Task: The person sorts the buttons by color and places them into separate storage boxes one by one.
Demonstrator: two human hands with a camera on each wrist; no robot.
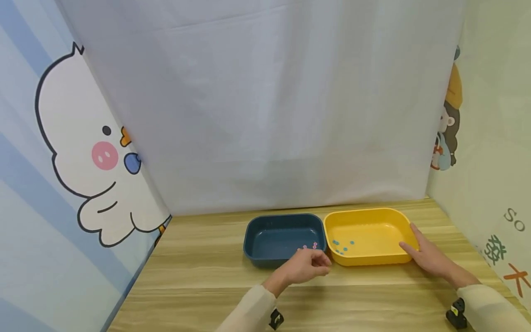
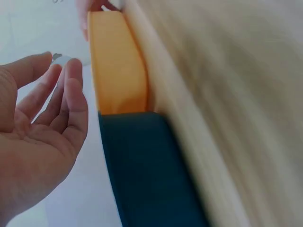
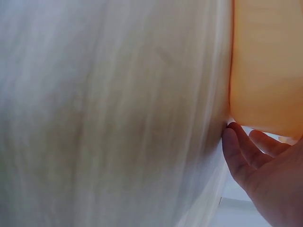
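Note:
My left hand [image 1: 304, 266] is over the front edge where two trays meet. Between its thumb and fingertips it pinches a small pale piece [image 2: 62, 60], too small to make out further. A dark blue tray [image 1: 269, 242] lies behind that hand, with several small pink rings [image 1: 315, 245] in its right front corner. Beside it is a yellow tray [image 1: 373, 237], holding several small blue rings [image 1: 351, 242] near its left end. My right hand [image 1: 431, 256] grips the yellow tray's right end, thumb over the rim and fingers along the outside.
Both trays stand side by side on a wood-grain table [image 1: 199, 276]. A pale curtain [image 1: 269, 115] hangs behind them. Printed panels close in the left and right sides, and a small black device [image 1: 457, 313] sits at the right wrist.

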